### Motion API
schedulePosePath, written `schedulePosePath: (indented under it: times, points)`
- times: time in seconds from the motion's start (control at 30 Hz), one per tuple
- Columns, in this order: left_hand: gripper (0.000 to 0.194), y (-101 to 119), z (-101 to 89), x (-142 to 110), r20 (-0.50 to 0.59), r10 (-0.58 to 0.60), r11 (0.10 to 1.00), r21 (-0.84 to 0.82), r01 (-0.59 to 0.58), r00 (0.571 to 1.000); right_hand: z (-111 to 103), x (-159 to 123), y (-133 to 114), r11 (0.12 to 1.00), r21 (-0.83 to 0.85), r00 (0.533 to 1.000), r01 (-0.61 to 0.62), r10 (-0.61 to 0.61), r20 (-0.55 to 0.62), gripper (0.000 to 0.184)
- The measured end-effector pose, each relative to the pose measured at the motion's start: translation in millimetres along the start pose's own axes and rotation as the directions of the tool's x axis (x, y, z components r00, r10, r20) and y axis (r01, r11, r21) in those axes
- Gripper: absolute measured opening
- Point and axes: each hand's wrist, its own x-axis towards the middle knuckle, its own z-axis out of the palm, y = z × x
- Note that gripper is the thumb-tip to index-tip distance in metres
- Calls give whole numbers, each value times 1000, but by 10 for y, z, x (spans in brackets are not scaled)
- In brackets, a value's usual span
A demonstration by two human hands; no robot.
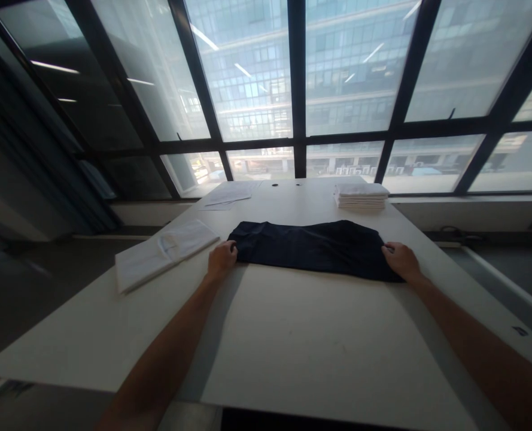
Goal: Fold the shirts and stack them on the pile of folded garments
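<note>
A dark navy garment (313,246) lies folded into a wide flat band across the middle of a white table (292,341). My left hand (221,260) is closed on the garment's near left corner. At the near right corner, my right hand (401,260) pinches the cloth with its fingers curled. Both arms reach straight out from the near edge of the table.
A folded white cloth (162,251) lies to the left of the garment. A stack of folded white cloths (361,196) sits at the far right. Loose paper sheets (230,194) lie at the far edge, below large windows. Floor drops away on both sides.
</note>
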Motion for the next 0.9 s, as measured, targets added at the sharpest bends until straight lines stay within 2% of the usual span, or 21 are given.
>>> schedulePosePath:
  times: [0.13,0.23,0.33,0.37,0.43,0.5,0.6,0.77,0.83,0.9]
  points:
    - [29,-80,4,184,104,28,999,16,-29,994,40,183,39,997,58,998,-56,55,5,47]
    - [32,-42,-1,465,151,100,995,-23,-98,983,44,414,71,985,135,992,-112,101,81,60]
    - [49,146,37,785,247,261,961,-155,-228,933,18,670,62,970,182,975,-163,130,178,72]
    - [53,230,56,888,293,286,953,-188,-239,912,2,751,51,968,191,971,-161,120,209,73]
    - [59,398,96,1075,396,260,963,-176,-205,881,-39,899,27,968,208,955,-139,76,288,74]
    - [63,542,132,1229,476,191,981,-77,-175,859,-91,1023,5,963,227,911,-148,44,409,79]
    - [60,686,170,1376,550,133,976,70,-205,825,-172,1165,-19,949,250,816,-193,13,578,89]
    - [32,811,184,1423,677,149,965,58,-254,720,-235,1285,-42,943,276,732,-188,-52,679,74]
    - [26,846,182,1413,678,161,967,36,-251,717,-224,1308,-37,928,302,695,-218,-70,716,67]
    - [21,872,188,1403,668,163,972,17,-234,726,-197,1334,-31,916,336,681,-218,-104,724,58]
